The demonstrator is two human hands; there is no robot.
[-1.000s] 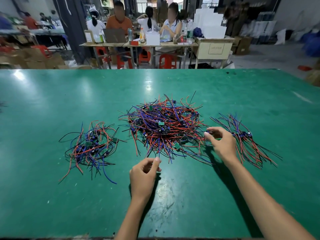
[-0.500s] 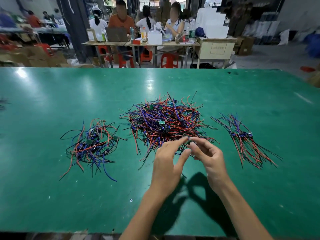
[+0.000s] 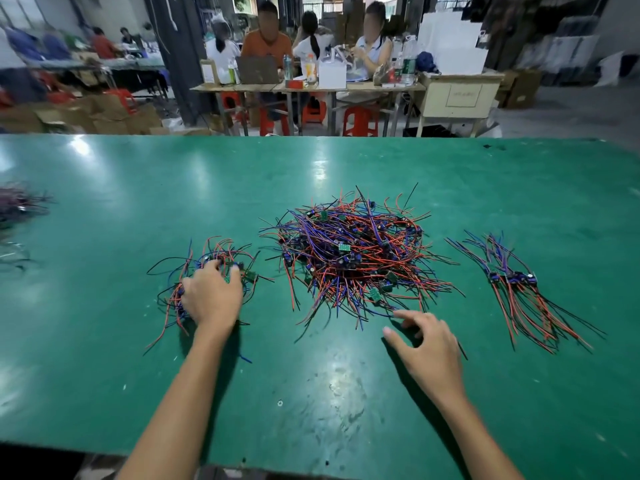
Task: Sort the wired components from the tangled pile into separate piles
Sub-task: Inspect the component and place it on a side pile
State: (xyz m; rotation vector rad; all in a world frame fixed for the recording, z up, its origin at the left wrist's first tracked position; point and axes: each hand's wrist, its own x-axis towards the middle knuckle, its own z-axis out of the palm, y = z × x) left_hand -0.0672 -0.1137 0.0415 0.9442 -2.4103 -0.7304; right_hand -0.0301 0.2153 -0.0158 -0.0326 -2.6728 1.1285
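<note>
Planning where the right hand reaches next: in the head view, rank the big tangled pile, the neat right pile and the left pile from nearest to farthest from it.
From the right hand:
1. Big tangled pile, centre, just beyond the fingertips.
2. Neat right pile, to its right.
3. Left pile, far left, under the left hand.

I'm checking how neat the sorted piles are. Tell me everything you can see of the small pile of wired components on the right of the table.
The right pile lies on the green table, apart from the big tangled pile. It is a small bundle of little boards with dark blue parts, clustered together at its middle. Thin blue and purple wires fan away to the far left; red and black wires run toward the near right, roughly parallel. It looks flat and orderly. Neither hand touches it.
</note>
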